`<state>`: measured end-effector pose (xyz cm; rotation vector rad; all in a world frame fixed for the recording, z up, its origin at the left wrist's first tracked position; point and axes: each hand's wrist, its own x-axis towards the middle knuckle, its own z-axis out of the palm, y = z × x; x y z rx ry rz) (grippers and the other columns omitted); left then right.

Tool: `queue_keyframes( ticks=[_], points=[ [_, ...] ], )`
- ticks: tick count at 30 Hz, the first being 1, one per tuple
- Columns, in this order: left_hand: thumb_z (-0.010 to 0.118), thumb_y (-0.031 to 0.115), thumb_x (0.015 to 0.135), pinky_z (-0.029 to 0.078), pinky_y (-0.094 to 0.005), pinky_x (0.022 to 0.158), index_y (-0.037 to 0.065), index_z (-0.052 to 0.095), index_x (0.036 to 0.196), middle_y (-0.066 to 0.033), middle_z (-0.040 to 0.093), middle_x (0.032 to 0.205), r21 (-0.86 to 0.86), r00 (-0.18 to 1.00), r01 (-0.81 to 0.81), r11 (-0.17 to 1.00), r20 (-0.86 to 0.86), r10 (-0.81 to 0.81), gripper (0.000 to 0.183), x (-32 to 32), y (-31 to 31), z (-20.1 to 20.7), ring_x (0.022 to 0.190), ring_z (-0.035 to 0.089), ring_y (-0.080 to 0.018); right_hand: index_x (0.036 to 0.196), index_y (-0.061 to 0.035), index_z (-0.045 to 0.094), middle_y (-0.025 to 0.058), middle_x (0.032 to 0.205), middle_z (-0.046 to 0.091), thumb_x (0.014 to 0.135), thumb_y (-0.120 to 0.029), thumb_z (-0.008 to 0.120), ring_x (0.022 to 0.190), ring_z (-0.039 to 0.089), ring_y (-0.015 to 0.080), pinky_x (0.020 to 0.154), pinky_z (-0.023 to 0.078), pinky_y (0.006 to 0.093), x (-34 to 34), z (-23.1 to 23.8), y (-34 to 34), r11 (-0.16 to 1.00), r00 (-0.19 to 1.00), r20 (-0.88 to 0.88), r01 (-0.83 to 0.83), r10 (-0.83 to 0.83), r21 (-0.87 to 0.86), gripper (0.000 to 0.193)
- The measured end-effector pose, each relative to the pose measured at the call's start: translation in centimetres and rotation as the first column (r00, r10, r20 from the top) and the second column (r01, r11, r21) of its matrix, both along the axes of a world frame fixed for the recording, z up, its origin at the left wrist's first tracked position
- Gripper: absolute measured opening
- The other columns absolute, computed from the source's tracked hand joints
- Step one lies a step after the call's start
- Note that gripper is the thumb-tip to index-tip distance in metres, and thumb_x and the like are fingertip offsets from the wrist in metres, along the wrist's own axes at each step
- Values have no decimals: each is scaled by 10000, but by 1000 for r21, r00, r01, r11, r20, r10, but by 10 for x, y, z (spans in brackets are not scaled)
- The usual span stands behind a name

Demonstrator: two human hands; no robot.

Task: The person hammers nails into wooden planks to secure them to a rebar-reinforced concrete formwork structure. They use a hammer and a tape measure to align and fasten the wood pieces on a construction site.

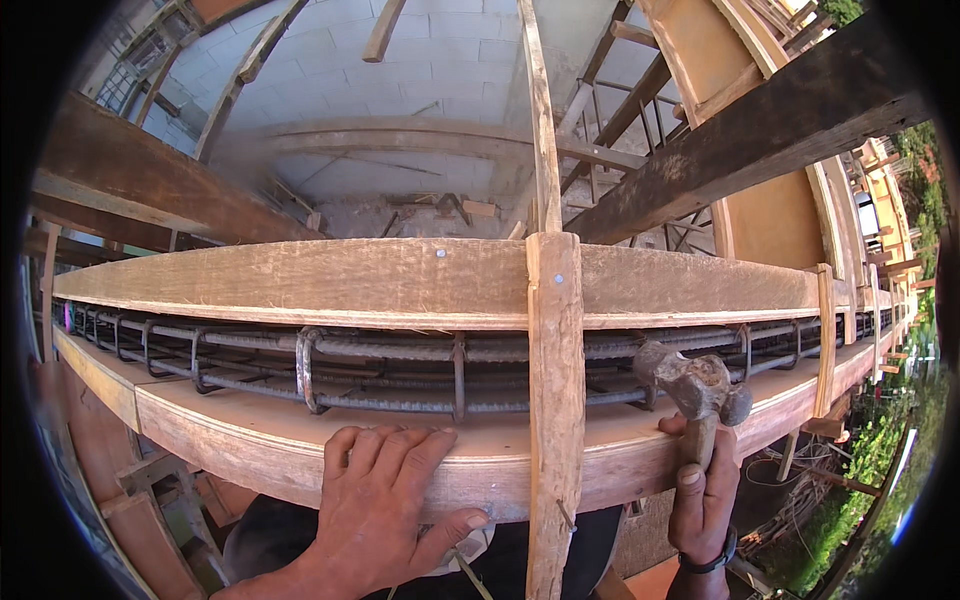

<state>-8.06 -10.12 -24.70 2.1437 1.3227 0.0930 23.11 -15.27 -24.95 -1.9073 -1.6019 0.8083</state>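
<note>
My left hand [372,505] is hooked over the top edge of the near formwork board [250,440], its thumb against the outer face. In my right hand [705,505] is a hammer [697,385], gripped by its handle. Its worn metal head is raised at the right, in front of the rebar cage [400,350], which lies between the near board and the far board [400,280]. Right of my left hand, an upright wooden strip [557,380] crosses both boards. A nail [565,516] sticks out low on that strip, and a nail head [559,279] shows near its top.
Heavy dark beams stand beyond the boards, at left [150,180] and right [740,130]. A pale block wall [350,80] rises behind a lower level with scrap wood. Another wooden strip [825,340] crosses the boards farther right. Greenery [870,470] lies below at right.
</note>
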Motion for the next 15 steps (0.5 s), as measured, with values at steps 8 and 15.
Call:
queue_keyframes(
  ticks=[8, 15],
  points=[
    [670, 644, 851, 254, -590, 1097, -6, 509, 1329, -176, 538, 1188, 53, 1000, -15, 998, -22, 16, 823, -1, -11, -6, 1128, 489, -364, 1220, 22, 624, 210, 1196, 608, 1049, -466, 445, 1179, 522, 392, 1044, 365, 474, -3, 0, 0, 999, 996, 89, -8, 3, 53, 548],
    [728, 826, 661, 158, -621, 1179, -3, 521, 1293, -187, 530, 1201, 131, 979, -190, 973, -46, 197, 1063, 24, -23, -10, 1190, 476, -362, 1212, 6, 635, 189, 1192, 615, 1048, -453, 446, 1175, 520, 381, 1041, 364, 469, -4, -1, 0, 997, 999, 40, -3, 0, 79, 522]
  ],
)
